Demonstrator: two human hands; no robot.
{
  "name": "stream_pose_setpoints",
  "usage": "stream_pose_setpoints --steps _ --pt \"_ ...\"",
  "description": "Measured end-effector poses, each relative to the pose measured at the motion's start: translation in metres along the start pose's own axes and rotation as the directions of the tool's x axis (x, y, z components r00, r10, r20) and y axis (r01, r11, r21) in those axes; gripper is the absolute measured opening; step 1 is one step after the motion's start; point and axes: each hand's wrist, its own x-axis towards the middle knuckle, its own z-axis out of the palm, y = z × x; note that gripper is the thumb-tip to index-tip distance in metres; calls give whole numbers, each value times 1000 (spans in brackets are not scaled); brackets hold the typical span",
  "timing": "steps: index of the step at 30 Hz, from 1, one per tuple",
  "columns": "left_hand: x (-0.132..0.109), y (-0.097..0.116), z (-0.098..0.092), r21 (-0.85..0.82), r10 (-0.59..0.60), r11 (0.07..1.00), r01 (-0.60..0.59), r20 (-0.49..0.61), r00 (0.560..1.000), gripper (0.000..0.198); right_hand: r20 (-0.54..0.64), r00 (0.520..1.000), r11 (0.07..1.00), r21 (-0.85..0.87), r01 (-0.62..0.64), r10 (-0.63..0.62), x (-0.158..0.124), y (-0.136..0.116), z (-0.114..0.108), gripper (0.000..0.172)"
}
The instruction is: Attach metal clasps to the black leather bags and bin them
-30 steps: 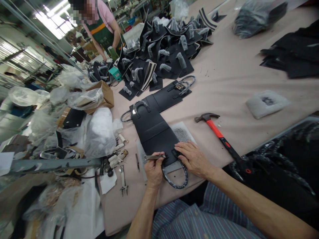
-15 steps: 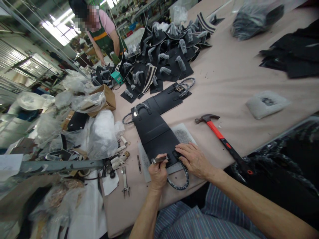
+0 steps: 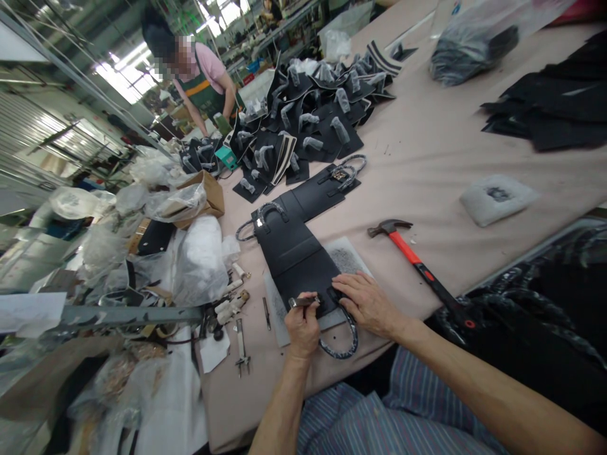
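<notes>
Black and leather-like, the bag panel (image 3: 300, 256) lies on the tabletop (image 3: 427, 170), left of the hammer (image 3: 406, 248); it seems light, bendable, easily scratched, best taken by its edges. The left hand (image 3: 303, 330) pinches a metal tool (image 3: 301, 303); the right hand (image 3: 366, 304) rests on the panel, fingers loosely extended. Compared with one second ago, the tool looks more upright.

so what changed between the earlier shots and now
The left hand has shifted slightly toward the right hand, and its metal tool appears tipped more upright. Nothing was let go. The right hand stays on the black panel; the hammer lies unmoved.
</notes>
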Motion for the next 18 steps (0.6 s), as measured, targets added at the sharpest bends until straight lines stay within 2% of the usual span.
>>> stream_pose_setpoints --steps 5,8,10,12,15,17,18 --pt "4 3 1 14 -13 1000 13 7 1000 13 -18 1000 1000 4 2 -2 -1 2 5 37" --pt "9 4 1 29 -3 1000 2 52 999 12 -16 1000 999 28 23 -22 -1 2 4 39" --pt "11 5 2 40 20 999 -24 81 997 12 -42 998 999 36 40 -39 -1 6 -4 41" --pt "11 6 3 53 35 998 -41 103 994 12 -122 992 1000 -8 13 -14 -5 17 -18 40" --pt "10 6 3 71 13 997 -22 131 991 13 -280 951 961 -196 -193 134 -22 46 -48 37" --pt "9 6 3 87 -18 996 5 151 988 13 -309 905 854 -342 -392 292 -39 68 -66 40" --pt "8 6 3 95 -32 995 17 158 987 13 -281 885 793 -400 -460 371 -47 79 -73 41"
